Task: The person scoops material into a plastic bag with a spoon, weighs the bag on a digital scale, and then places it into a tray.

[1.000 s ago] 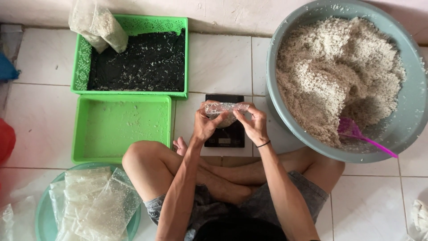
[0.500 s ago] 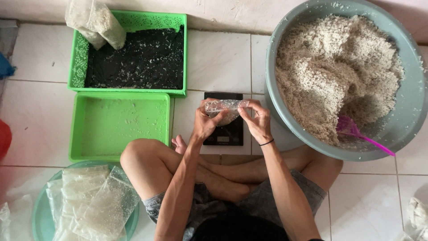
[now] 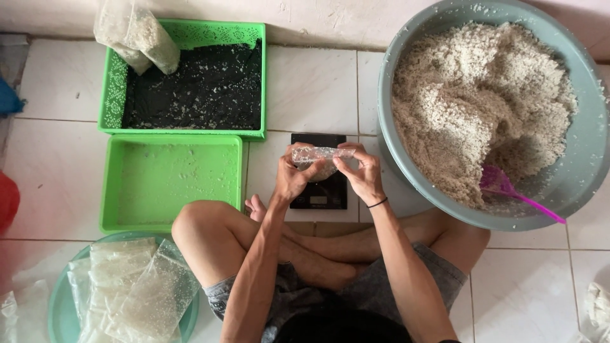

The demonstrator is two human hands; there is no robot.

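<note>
Both hands closed on one small bag, held above the scale.

Your left hand (image 3: 292,178) and right hand (image 3: 363,174) pinch the clear bag (image 3: 321,154) between them, fingers curled shut on its ends (grain shows inside). The bag hangs over the black scale (image 3: 319,190), which sits on the tiled floor just beside the grey basin (image 3: 588,159) of grain. A pink scoop (image 3: 508,189) lies in that basin. To your left sit two green trays, one bare (image 3: 171,184), one dark-lined (image 3: 190,86). Filled bags (image 3: 136,289) lie stacked on a round plate (image 3: 57,308) near your knee.
</note>
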